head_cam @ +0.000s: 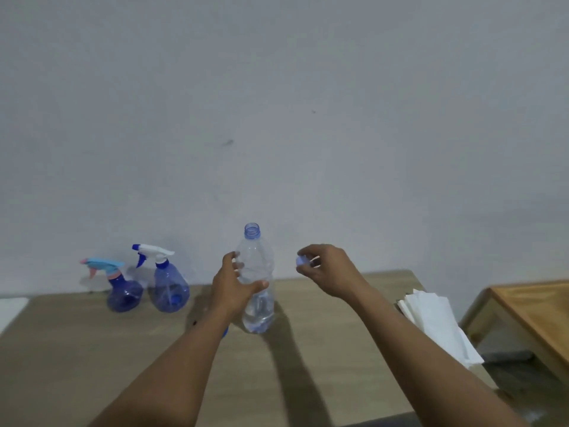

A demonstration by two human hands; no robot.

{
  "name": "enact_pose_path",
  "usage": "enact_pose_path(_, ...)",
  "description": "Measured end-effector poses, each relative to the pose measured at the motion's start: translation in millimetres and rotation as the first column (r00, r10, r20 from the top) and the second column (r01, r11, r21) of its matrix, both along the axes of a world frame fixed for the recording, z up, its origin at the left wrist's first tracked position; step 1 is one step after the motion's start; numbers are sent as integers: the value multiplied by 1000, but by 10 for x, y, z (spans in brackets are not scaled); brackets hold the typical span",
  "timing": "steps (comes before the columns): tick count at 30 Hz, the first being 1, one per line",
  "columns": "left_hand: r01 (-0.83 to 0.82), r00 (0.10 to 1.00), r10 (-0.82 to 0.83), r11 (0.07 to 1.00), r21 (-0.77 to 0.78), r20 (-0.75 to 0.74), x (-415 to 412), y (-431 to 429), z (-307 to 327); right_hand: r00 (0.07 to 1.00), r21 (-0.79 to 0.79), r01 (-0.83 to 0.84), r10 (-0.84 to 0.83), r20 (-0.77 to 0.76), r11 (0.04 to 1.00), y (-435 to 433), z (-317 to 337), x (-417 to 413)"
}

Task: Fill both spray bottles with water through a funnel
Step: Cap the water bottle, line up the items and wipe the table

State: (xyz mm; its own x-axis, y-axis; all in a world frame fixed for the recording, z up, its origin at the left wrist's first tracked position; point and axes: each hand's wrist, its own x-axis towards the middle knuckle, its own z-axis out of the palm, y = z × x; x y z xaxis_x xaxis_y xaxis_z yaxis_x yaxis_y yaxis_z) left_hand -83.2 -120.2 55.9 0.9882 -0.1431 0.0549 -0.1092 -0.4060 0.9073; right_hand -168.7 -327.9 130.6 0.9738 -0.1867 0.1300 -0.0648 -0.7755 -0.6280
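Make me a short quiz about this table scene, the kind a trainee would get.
1. True or false: the water bottle has its cap on.
2. Which hand holds the cap? A) left hand B) right hand
3. How many spray bottles stand by the wall?

Key:
1. False; its neck is open.
2. B; the left hand grips the water bottle.
3. Two: the one with the white trigger and the one with the light blue trigger.
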Motion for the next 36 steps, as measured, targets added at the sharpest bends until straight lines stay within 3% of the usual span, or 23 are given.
enact_pose_path(5,23,999,-21,999,33,-48,17,10,24,983,2,-135,134,129,991,313,610,274)
enact_pose_path(12,81,994,-77,995,59,-75,12,8,48,963,-116,-267,270,12,957,602,766,550)
enact_pose_path(19,79,993,-81,997,-26,-88,42,3,-34,976,-122,-219,218,-20,968,604,710,644)
enact_pose_path(23,110,989,-113,993,-33,-94,37,-5,-29,994,-268,-86,99,35,959,625,584,649)
enact_pose_path(27,106,990,-108,994,-34,-87,68,-2,-56,982,-94,-171,177,61,981,605,523,623)
enact_pose_path(31,89,995,-88,996,16,-39,51,-61,-94,979,-194,-145,169,113,970,694,538,647)
enact_pose_path(36,70,997,-69,997,30,-21,41,-60,-144,979,-50,-183,187,82,982,611,496,621)
